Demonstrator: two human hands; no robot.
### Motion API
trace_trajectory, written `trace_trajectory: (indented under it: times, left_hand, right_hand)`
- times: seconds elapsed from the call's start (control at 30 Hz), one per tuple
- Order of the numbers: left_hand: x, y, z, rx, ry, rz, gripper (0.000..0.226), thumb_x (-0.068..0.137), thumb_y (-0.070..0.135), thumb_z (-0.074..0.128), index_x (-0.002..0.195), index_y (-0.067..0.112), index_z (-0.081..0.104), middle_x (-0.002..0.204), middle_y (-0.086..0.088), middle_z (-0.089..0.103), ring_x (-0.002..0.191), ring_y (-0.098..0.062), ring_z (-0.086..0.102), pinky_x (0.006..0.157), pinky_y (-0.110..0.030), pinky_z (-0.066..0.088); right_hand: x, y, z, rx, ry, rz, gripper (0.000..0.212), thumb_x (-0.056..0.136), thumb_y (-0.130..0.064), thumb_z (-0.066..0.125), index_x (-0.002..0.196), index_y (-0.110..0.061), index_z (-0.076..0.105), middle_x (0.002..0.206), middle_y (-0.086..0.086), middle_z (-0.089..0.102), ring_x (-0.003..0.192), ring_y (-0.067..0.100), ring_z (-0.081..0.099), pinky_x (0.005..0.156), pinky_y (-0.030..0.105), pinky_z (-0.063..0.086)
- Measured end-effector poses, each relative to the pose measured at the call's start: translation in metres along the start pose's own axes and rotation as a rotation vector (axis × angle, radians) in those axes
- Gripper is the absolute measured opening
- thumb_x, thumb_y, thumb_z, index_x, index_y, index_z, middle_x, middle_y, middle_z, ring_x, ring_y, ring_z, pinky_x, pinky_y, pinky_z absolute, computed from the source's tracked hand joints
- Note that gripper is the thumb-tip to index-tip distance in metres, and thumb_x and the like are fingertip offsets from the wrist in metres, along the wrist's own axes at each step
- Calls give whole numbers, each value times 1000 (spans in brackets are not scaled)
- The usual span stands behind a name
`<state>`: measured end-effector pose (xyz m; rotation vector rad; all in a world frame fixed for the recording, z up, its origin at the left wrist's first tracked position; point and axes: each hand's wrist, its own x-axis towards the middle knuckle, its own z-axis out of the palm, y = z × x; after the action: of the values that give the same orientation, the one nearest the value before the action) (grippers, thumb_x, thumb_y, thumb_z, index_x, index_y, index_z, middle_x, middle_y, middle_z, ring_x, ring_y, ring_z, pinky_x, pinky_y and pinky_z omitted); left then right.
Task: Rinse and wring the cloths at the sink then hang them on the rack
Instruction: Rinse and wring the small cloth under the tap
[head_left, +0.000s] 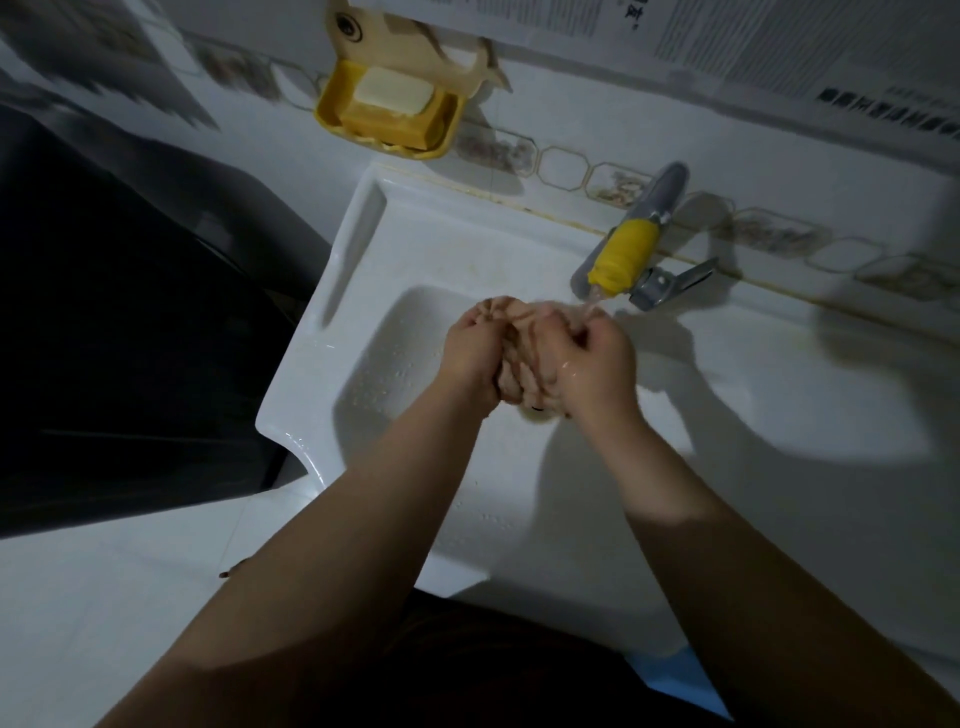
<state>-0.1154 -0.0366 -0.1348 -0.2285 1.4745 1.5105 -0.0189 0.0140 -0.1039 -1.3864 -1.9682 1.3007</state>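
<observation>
Both hands closed round one bunched, pale pinkish-beige wet cloth (524, 358), held over the basin of the white ceramic sink (405, 249). Left hand (475, 345) grips the near-left side of the bundle, fingers curled over its top; right hand (597, 358) grips the opposite side, fingers wrapped in toward the middle. Cloth is squeezed between the two grips, a small lump showing below them. Long axis of the bundle appears to run from the far end, just under the spout, back toward the person's body; the far end points at the grey tap with a yellow wrapping round its spout (626, 254). Thin stream falls from the spout onto the far end, beside the right grip. Risks, as judged: water striking knuckles instead of cloth could splash over the sink rim; a slack hold on slick fabric could let the bundle drop into the basin; a tight wad may leave inner folds unrinsed. Rack not in view. Yellow soap dish holding bars of soap (389, 109) hangs well beyond the grips.
</observation>
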Motion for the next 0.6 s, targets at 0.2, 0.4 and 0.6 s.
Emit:
trace_trajectory:
  times: [0.2, 0.4, 0.6]
  left_hand:
    - [-28, 2, 41, 528, -10, 91, 34, 101, 29, 40, 109, 3, 62, 115, -21, 65, 90, -27, 62, 70, -32, 46]
    - [-18, 5, 35, 623, 30, 48, 39, 88, 29, 62, 119, 5, 56, 120, -13, 60, 112, -28, 57, 95, -35, 44]
    - [-10, 13, 31, 526, 84, 19, 41, 96, 28, 51, 130, 5, 48, 133, -16, 51, 122, -31, 52, 91, -36, 46]
  right_hand:
    - [31, -5, 7, -72, 22, 157, 47, 97, -34, 45, 54, -15, 40, 66, 11, 55, 72, 25, 54, 68, 36, 40]
    - [27, 3, 14, -188, -80, 146, 44, 99, -34, 39, 69, -8, 57, 88, 18, 65, 88, 29, 61, 77, 36, 43]
    - [18, -3, 22, -225, -133, 101, 50, 101, -38, 34, 85, -2, 65, 95, 22, 66, 92, 33, 61, 81, 37, 43]
